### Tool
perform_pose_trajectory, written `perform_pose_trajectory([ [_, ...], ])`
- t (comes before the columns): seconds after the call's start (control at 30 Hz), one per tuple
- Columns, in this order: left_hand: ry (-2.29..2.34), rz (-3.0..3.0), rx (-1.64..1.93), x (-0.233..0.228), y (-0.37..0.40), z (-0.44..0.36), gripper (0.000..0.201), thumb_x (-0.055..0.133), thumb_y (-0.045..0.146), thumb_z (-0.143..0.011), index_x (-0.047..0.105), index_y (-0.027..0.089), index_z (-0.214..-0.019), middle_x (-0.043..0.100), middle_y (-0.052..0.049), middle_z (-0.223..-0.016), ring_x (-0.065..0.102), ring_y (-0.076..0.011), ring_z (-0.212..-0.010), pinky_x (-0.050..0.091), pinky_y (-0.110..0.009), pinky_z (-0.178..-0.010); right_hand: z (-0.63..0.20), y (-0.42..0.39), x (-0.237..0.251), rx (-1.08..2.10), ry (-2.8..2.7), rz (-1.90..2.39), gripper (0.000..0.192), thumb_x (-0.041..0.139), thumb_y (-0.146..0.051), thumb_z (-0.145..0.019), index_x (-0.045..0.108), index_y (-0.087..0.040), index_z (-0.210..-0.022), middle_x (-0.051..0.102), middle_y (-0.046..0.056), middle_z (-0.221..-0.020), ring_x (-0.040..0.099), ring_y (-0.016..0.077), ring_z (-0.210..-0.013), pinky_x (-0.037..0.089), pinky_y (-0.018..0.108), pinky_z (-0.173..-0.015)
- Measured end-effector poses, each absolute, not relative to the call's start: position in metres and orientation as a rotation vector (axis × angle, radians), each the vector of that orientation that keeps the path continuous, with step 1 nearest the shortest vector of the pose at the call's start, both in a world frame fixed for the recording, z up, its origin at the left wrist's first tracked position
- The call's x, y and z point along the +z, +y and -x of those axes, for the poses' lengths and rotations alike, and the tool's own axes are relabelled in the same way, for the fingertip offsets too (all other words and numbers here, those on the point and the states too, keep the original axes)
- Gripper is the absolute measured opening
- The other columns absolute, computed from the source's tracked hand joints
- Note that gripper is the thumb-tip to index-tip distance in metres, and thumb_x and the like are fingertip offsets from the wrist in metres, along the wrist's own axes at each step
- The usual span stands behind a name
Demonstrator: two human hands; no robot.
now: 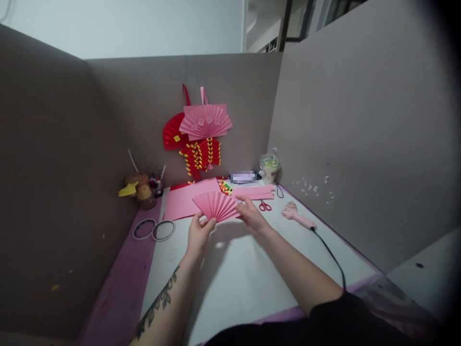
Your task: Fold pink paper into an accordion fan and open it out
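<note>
A pleated pink paper fan [217, 204] is spread open above the table, held between both hands. My left hand [200, 229] pinches it at the bottom, where the folds gather. At the fan's right edge, my right hand [251, 214] has its fingers closed on the paper. Behind the fan lie large pink paper sheets [183, 198] with red paper showing under them. Pink paper strips [257, 192] rest just beyond my right hand, and red-handled scissors [265, 206] lie beside them.
Two rolls of tape [163, 230] lie at the left. A pink glue gun [298, 216] with a black cord is at the right. Cups stand in both back corners, one a lidded cup [270, 170]. Paper fan decorations [206, 122] hang on the grey back partition [144, 96].
</note>
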State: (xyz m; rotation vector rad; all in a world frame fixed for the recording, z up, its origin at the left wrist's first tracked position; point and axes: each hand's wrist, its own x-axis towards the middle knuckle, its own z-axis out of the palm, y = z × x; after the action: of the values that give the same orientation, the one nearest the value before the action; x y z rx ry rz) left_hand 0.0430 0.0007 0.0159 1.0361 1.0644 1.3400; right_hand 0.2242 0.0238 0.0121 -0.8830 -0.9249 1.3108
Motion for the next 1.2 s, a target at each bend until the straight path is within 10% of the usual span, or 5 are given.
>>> perform_pose_trajectory([
  [0.43,0.97,-0.992,1.416,0.014,0.003,-0.043,0.054,0.074,0.032,-0.063,0.047,0.016,-0.107,0.065,0.0,-0.073,0.06,-0.011,-0.065,0.046,-0.027,-0.069,-0.206,0.016,0.0,1.298,-1.25,0.807,0.063,0.082,-0.024,-0.052,0.056,-0.018,-0.11,0.069,0.006,-0.099,0.064,0.0236,-0.09,0.048,0.035,-0.079],
  [0.77,1.048,-0.818,1.576,0.014,0.014,-0.029,0.06,0.077,0.027,-0.06,0.042,0.016,-0.109,0.061,0.003,-0.069,0.06,-0.0104,-0.061,0.049,-0.028,-0.069,-0.216,0.015,0.007,1.233,-1.136,1.059,0.063,0.075,-0.023,-0.057,0.046,-0.019,-0.113,0.063,-0.006,-0.056,0.059,0.0139,-0.055,0.043,0.026,-0.06],
  [1.2,1.083,-1.009,1.412,0.022,0.003,-0.038,0.058,0.074,0.031,-0.06,0.044,0.016,-0.108,0.064,0.001,-0.068,0.06,-0.0115,-0.062,0.044,-0.025,-0.064,-0.207,0.012,0.006,1.407,-1.155,0.801,0.065,0.081,-0.026,-0.055,0.048,-0.023,-0.111,0.069,0.002,-0.091,0.066,0.0212,-0.082,0.049,0.034,-0.075],
])
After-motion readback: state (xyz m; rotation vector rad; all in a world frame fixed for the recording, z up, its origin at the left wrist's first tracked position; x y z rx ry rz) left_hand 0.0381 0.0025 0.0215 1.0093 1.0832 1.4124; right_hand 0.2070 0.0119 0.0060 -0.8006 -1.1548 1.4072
